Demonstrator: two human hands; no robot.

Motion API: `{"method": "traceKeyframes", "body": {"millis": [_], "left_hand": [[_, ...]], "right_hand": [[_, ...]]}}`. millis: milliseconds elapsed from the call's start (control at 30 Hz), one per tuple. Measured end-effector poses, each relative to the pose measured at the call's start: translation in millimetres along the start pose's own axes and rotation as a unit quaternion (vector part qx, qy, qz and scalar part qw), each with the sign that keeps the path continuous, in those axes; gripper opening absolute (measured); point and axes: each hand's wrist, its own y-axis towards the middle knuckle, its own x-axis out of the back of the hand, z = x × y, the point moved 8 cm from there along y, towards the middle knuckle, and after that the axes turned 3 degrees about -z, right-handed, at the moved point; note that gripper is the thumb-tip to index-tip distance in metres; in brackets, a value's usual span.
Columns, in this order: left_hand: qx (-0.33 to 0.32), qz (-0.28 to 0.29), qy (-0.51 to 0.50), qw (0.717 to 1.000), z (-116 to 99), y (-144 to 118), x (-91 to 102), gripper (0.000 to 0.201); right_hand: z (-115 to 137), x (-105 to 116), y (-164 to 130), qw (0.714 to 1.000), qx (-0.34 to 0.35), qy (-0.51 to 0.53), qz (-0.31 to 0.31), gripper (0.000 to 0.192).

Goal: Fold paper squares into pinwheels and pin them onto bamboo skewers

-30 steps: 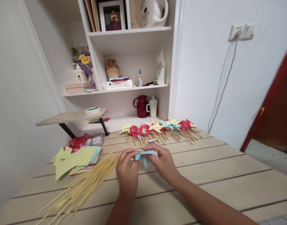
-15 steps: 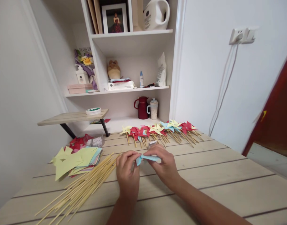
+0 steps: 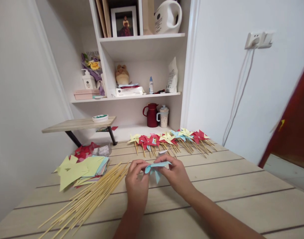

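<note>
Grip: our left hand (image 3: 137,182) and right hand (image 3: 176,174) both pinch a folded light-blue paper piece (image 3: 154,165) | Place: above our pale wooden plank bench (image 3: 266,209), right of loose, thin straw-coloured wooden sticks (image 3: 97,194)

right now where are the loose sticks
In the head view, the loose sticks lie lower left on the table, between the paper stack and left hand.

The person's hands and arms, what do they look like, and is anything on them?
Both the left hand and the right hand are bare: no gloves, rings or watch show. The forearms are bare too, with no sleeves in view.
</note>
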Motion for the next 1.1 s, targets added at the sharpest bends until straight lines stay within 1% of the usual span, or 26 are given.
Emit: {"method": "traceKeyframes", "body": {"millis": [33,100,200,333,533,633,733,833,967,1100], "left_hand": [[0.031,0.006,-0.012,0.999,4.4,0.9,-1.7,0.010],[0.080,0.014,-0.033,0.996,10.3,2.1,-4.5,0.007],[0.124,0.031,-0.057,0.990,14.4,2.5,-8.2,0.009],[0.151,0.038,-0.077,0.985,17.8,1.3,-9.7,0.008],[0.155,0.044,-0.081,0.984,18.5,-0.1,-10.9,0.009],[0.138,0.045,-0.071,0.987,14.4,0.8,-10.3,0.009],[0.102,0.041,-0.052,0.993,8.2,1.7,-8.7,0.009],[0.048,0.040,-0.014,0.998,2.8,1.6,-7.1,0.012],[-0.038,0.027,0.049,0.998,-3.8,-0.2,-4.0,0.012],[-0.114,0.018,0.093,0.989,-13.4,-4.8,-3.9,0.015]], "right_hand": [[-4.6,-1.2,1.0,0.999,-0.027,0.018,0.006,0.008],[-10.1,-3.1,2.8,0.997,-0.057,0.056,0.012,0.014],[-15.5,-4.2,4.4,0.992,-0.083,0.096,0.013,0.018],[-20.3,-4.5,4.1,0.989,-0.103,0.109,0.014,0.019],[-15.2,-5.1,3.7,0.990,-0.089,0.106,0.024,0.017],[-15.7,-5.8,3.8,0.990,-0.088,0.111,0.029,0.016],[-17.0,-6.2,4.5,0.991,-0.073,0.109,0.039,0.014],[-14.1,-5.7,5.3,0.995,-0.039,0.072,0.048,0.012],[-5.4,-2.2,5.1,1.000,-0.004,0.003,0.031,0.012],[7.9,-0.6,3.6,0.998,0.038,-0.052,0.014,0.002]]}}
